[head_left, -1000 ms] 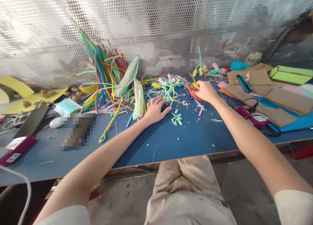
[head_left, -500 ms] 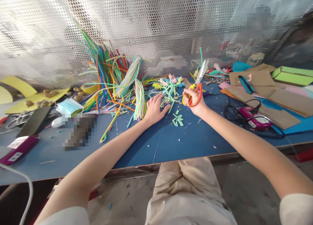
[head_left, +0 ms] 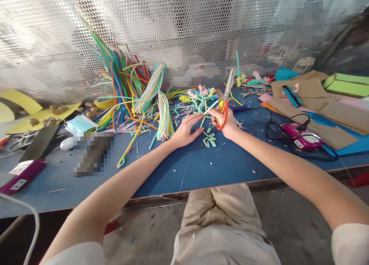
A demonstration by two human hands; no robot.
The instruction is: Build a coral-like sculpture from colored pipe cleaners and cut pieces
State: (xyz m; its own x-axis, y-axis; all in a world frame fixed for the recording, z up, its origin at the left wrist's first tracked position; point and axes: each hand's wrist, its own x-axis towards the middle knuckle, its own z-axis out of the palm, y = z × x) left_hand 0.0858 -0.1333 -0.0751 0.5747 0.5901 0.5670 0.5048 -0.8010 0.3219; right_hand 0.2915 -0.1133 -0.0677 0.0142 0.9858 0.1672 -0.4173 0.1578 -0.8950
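Observation:
My right hand point(head_left: 225, 122) is closed around the orange and yellow handles of a pair of scissors point(head_left: 229, 84), whose blades point up and away. By its fingertips is a short pale-green foam-like strip point(head_left: 211, 106); whether they pinch it I cannot tell. My left hand point(head_left: 186, 131) rests low over the table with fingers stretched toward that strip and thumb apart. Below and between the hands lie several cut green pieces point(head_left: 210, 138). Just beyond them stands a branching green cluster point(head_left: 198, 99) with pink, yellow and blue tips.
Left of my hands is a bundle of pale strips point(head_left: 165, 117), with a tall heap of coloured strips point(head_left: 118, 76) behind. A perforated metal screen point(head_left: 196, 34) borders the back. On the right are cardboard sheets point(head_left: 337, 113) and a magenta device point(head_left: 301, 136) with a black cable.
My right hand has moved slightly left with the scissors, and a pale-green strip now shows at its fingertips. My left hand has shifted a little right, bringing the two hands closer.

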